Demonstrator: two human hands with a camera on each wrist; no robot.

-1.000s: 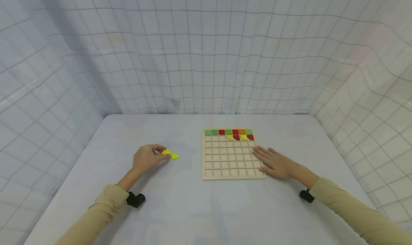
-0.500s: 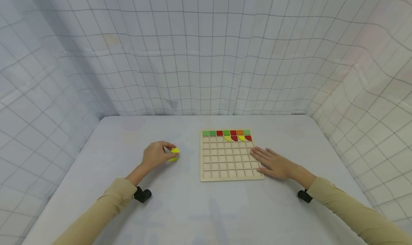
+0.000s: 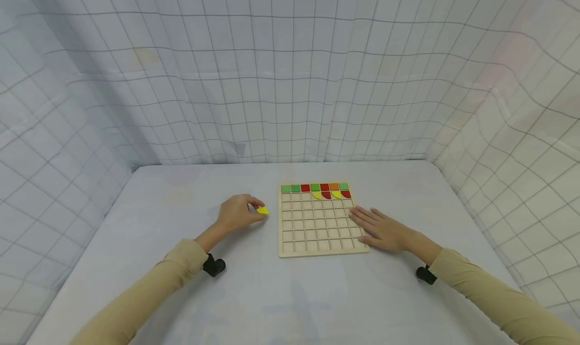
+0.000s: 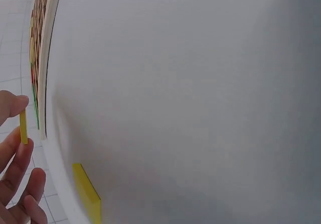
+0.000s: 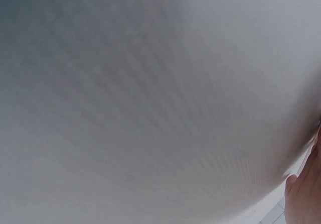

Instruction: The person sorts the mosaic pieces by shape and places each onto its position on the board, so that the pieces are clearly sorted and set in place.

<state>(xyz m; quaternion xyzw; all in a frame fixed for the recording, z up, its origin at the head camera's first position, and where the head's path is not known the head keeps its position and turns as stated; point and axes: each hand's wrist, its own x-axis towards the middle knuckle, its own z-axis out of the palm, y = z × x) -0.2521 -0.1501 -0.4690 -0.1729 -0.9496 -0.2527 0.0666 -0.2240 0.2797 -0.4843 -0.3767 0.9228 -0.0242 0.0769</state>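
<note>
My left hand pinches a small yellow tile between thumb and fingers, just left of the wooden grid board. In the left wrist view the held tile appears edge-on, raised off the table. A second yellow tile lies on the tabletop below that hand; in the head view the hand hides it. My right hand rests flat with straight fingers over the board's right edge. Green, red and orange square tiles fill the board's back row. Yellow and red quarter-circle tiles sit in the second row's right part.
The white table ends at a far edge, with a grid-patterned white curtain behind it and at both sides. A black wrist-camera mount hangs under the left wrist and another mount under the right.
My left hand has lifted one yellow tile off the table and carried it right, towards the board. The second tile has gone behind the hand. My right hand has stayed on the board's edge.
</note>
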